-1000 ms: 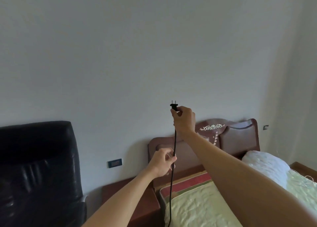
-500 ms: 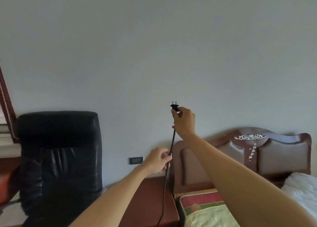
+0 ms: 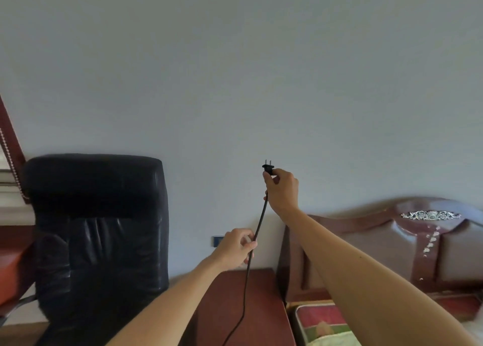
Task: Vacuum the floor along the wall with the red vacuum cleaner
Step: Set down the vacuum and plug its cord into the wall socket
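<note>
A black two-pin plug (image 3: 268, 167) is held up in front of the pale wall, prongs pointing up, pinched in my right hand (image 3: 281, 191). Its black power cord (image 3: 248, 270) hangs down from the plug and runs out of the bottom of the view. My left hand (image 3: 235, 246) is closed around the cord lower down, just in front of a dark wall socket (image 3: 216, 240), which it partly hides. The red vacuum cleaner is not in view.
A black leather office chair (image 3: 96, 225) stands against the wall on the left. A reddish-brown nightstand (image 3: 264, 309) sits below my hands. A dark wooden headboard (image 3: 392, 246) and bedding (image 3: 324, 327) fill the right. A window frame (image 3: 10, 142) is at the far left.
The view has swung left: the chair and the wall socket have shifted toward the centre and the bed has slid right. Both hands keep their grip on the plug and cord.
</note>
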A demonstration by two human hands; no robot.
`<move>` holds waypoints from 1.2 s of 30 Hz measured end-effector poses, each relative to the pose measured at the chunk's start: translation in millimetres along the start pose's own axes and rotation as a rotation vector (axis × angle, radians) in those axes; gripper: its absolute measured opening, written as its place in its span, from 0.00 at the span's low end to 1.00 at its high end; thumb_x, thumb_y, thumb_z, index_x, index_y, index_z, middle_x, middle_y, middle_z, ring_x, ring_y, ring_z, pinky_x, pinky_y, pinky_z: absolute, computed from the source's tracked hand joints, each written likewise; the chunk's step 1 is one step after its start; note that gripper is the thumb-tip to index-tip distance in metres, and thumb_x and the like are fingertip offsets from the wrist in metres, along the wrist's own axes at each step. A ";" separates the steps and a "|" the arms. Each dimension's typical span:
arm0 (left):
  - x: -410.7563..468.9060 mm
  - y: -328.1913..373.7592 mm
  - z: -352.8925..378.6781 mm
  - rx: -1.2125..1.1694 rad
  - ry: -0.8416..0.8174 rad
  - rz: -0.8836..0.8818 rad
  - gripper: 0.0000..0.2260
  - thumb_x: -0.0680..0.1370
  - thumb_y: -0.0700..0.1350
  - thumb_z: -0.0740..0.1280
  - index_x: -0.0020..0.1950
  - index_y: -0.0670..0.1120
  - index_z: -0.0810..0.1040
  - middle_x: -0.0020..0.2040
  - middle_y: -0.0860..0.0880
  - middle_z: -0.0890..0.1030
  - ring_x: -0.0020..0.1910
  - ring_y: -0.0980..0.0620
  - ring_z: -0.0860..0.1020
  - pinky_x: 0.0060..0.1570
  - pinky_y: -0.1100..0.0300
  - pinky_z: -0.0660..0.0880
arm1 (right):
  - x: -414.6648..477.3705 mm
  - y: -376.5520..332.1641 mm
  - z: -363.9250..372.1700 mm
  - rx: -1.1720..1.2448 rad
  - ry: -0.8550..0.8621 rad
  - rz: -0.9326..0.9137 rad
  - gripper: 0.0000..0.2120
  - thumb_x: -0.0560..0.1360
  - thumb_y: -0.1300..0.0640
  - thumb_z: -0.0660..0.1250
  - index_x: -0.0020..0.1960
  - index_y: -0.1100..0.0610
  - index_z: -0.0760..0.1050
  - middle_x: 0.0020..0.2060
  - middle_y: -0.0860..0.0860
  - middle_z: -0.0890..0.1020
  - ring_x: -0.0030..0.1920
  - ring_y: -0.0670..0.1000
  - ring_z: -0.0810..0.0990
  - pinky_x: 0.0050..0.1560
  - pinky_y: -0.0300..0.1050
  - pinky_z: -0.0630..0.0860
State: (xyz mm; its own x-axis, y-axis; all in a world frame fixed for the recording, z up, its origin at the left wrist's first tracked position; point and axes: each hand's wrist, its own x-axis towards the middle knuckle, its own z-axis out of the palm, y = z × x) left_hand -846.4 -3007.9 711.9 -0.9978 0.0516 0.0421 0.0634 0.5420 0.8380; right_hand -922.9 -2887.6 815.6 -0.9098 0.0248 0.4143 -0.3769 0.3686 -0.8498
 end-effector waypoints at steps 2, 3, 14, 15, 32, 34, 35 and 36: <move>8.4 -16.3 -0.6 -0.016 0.017 -0.018 0.07 0.82 0.44 0.64 0.44 0.46 0.75 0.36 0.47 0.80 0.34 0.49 0.79 0.33 0.56 0.80 | 9.7 15.7 16.1 0.004 -0.017 0.025 0.08 0.80 0.58 0.64 0.48 0.61 0.80 0.28 0.56 0.76 0.32 0.66 0.81 0.37 0.62 0.80; 12.2 -25.3 0.0 -0.020 0.027 -0.030 0.07 0.82 0.44 0.64 0.46 0.44 0.75 0.36 0.47 0.80 0.34 0.48 0.78 0.34 0.52 0.80 | 14.2 24.6 25.0 0.009 -0.029 0.038 0.08 0.80 0.58 0.64 0.48 0.61 0.80 0.28 0.55 0.76 0.31 0.64 0.81 0.37 0.62 0.81; 67.6 -141.3 30.0 0.052 0.008 -0.155 0.08 0.82 0.44 0.62 0.50 0.59 0.69 0.35 0.51 0.81 0.30 0.61 0.78 0.35 0.61 0.78 | 56.7 160.2 123.1 0.024 -0.196 0.228 0.10 0.81 0.58 0.65 0.55 0.64 0.80 0.27 0.52 0.77 0.23 0.51 0.78 0.34 0.53 0.82; 73.8 -150.2 33.7 0.051 -0.002 -0.174 0.09 0.82 0.45 0.62 0.50 0.60 0.69 0.35 0.52 0.81 0.31 0.61 0.78 0.35 0.62 0.77 | 60.5 173.1 130.4 0.027 -0.209 0.249 0.10 0.80 0.58 0.65 0.54 0.64 0.80 0.27 0.52 0.77 0.24 0.53 0.79 0.35 0.56 0.82; 129.2 -297.9 145.9 -0.088 0.056 -0.445 0.07 0.82 0.46 0.64 0.56 0.57 0.72 0.34 0.53 0.82 0.31 0.56 0.79 0.38 0.52 0.82 | 57.5 386.0 251.0 -0.075 -0.375 0.435 0.07 0.79 0.56 0.66 0.43 0.56 0.78 0.29 0.54 0.79 0.32 0.62 0.82 0.39 0.58 0.80; 133.9 -314.8 154.1 -0.099 0.060 -0.467 0.07 0.82 0.45 0.65 0.56 0.57 0.72 0.35 0.52 0.82 0.32 0.57 0.80 0.38 0.51 0.82 | 54.6 407.4 263.7 -0.082 -0.379 0.459 0.09 0.79 0.56 0.66 0.43 0.58 0.78 0.29 0.54 0.80 0.32 0.62 0.82 0.40 0.58 0.80; 136.8 -322.8 157.6 -0.107 0.061 -0.475 0.07 0.82 0.45 0.65 0.56 0.57 0.72 0.35 0.52 0.82 0.32 0.57 0.80 0.37 0.50 0.82 | 53.8 416.4 269.4 -0.084 -0.378 0.476 0.09 0.79 0.55 0.66 0.43 0.58 0.79 0.30 0.55 0.81 0.33 0.62 0.82 0.40 0.58 0.80; 139.6 -330.7 160.6 -0.114 0.059 -0.482 0.07 0.82 0.45 0.65 0.56 0.57 0.72 0.35 0.52 0.82 0.32 0.56 0.80 0.37 0.49 0.82 | 52.7 425.1 275.0 -0.082 -0.378 0.491 0.09 0.79 0.55 0.66 0.44 0.58 0.79 0.30 0.56 0.82 0.34 0.62 0.82 0.41 0.58 0.80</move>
State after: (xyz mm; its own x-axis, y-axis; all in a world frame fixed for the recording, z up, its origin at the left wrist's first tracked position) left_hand -1003.3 -3045.2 353.3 -0.9126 -0.2319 -0.3367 -0.4049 0.3973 0.8235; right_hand -1178.8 -2985.2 386.6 -0.9778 -0.1157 -0.1748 0.1016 0.4677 -0.8780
